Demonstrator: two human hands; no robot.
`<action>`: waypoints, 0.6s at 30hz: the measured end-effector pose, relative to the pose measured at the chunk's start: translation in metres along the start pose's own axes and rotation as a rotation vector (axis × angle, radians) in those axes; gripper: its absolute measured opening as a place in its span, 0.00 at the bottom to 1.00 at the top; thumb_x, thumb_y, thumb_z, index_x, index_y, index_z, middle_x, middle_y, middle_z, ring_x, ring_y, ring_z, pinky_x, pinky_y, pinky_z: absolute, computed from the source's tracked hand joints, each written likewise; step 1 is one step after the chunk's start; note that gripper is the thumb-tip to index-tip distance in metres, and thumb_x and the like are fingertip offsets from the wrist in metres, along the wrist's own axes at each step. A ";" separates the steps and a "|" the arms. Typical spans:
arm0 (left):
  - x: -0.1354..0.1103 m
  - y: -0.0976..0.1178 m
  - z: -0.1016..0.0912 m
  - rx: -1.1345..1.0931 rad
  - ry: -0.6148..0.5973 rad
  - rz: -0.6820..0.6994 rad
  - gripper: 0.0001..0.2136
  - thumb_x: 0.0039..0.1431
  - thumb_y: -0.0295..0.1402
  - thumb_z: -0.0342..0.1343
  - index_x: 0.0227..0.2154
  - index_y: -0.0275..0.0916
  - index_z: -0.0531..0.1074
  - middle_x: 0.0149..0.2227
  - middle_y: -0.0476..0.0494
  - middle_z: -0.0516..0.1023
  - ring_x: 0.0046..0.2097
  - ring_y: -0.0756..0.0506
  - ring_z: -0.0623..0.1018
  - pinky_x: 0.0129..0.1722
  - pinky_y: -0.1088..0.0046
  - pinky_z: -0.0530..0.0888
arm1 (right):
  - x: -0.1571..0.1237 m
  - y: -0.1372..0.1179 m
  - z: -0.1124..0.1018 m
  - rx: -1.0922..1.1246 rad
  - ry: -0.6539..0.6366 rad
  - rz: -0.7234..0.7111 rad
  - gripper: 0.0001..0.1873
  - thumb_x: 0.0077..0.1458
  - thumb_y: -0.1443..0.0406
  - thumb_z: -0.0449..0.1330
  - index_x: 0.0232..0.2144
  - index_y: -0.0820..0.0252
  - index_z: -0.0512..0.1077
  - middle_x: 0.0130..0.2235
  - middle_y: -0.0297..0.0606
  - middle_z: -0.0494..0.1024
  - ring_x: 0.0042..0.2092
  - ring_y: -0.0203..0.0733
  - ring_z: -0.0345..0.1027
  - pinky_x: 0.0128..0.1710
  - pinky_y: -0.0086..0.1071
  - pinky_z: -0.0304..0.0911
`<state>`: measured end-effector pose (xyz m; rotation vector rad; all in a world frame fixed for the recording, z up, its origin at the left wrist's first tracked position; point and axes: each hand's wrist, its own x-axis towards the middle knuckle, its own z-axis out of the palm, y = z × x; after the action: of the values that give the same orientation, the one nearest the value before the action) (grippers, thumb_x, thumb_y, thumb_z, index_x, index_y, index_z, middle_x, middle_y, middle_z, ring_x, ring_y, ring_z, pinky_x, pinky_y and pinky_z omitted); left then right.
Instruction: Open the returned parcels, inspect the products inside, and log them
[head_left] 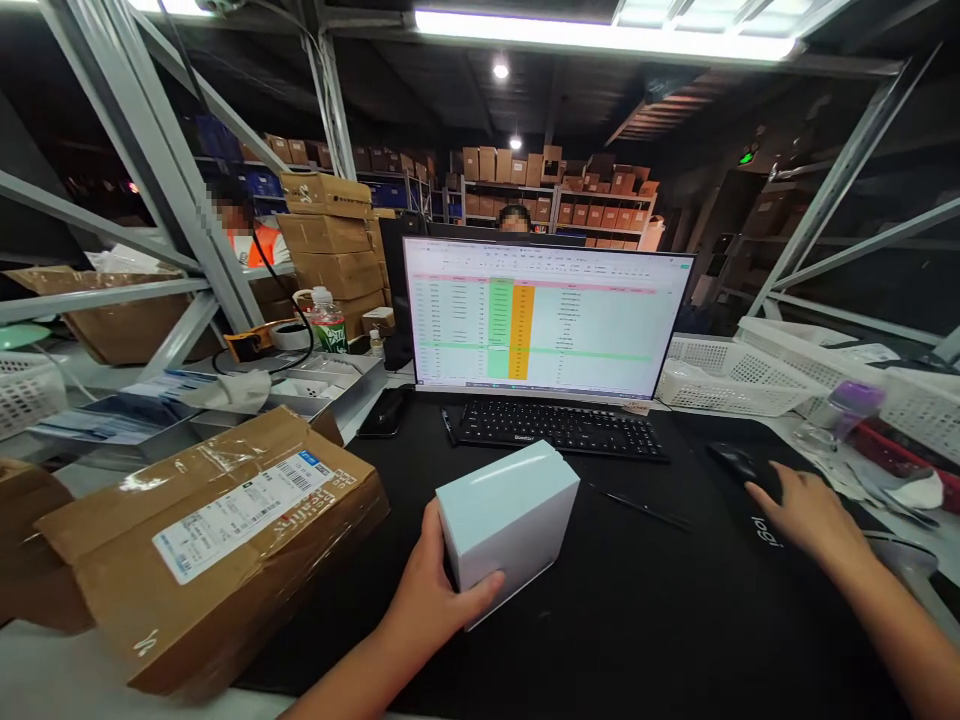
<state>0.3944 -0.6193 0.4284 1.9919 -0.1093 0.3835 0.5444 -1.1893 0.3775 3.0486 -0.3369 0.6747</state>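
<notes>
My left hand (pixel 442 585) grips a small white box (pixel 499 545) with a pale blue-tinted top, tilted over the black desk mat (pixel 600 620). Its thumb presses the near side and the fingers go round the left end, partly hidden. Over on the right, my right hand (pixel 810 515) is at the near end of a black computer mouse (pixel 731 462), thumb and fingers apart. Whether it touches the mouse I cannot tell. Left of the white box lies a brown cardboard box (pixel 300 545) with a white shipping label (pixel 240 510).
A black keyboard (pixel 559 425) lies before a monitor (pixel 457 350) showing a spreadsheet. A phone (pixel 382 413) and a pen (pixel 448 425) are left of it. White baskets (pixel 735 375) stand right. Behind are stacked cartons (pixel 330 235), a drink bottle (pixel 328 320) and people.
</notes>
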 end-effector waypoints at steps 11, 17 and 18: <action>-0.006 -0.002 0.007 -0.003 0.113 -0.075 0.38 0.45 0.44 0.63 0.60 0.38 0.60 0.59 0.33 0.73 0.60 0.31 0.72 0.59 0.51 0.70 | 0.061 0.011 0.082 0.251 0.102 -0.109 0.34 0.58 0.49 0.52 0.63 0.56 0.64 0.57 0.49 0.70 0.57 0.55 0.68 0.54 0.47 0.68; -0.008 -0.008 0.014 0.016 0.226 -0.090 0.37 0.43 0.52 0.64 0.55 0.39 0.65 0.47 0.37 0.80 0.50 0.32 0.79 0.53 0.52 0.76 | 0.069 0.015 0.094 0.227 0.118 -0.124 0.28 0.58 0.56 0.53 0.58 0.59 0.70 0.58 0.53 0.68 0.58 0.56 0.67 0.58 0.48 0.66; -0.008 -0.009 0.014 0.025 0.237 -0.095 0.36 0.43 0.53 0.64 0.53 0.39 0.66 0.45 0.38 0.80 0.49 0.32 0.79 0.54 0.52 0.76 | 0.069 0.016 0.093 0.215 0.114 -0.112 0.28 0.58 0.56 0.53 0.58 0.59 0.70 0.58 0.53 0.67 0.58 0.57 0.67 0.58 0.48 0.66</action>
<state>0.3921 -0.6283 0.4124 1.9522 0.1395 0.5575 0.6408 -1.2236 0.3212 3.1780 -0.0966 0.9300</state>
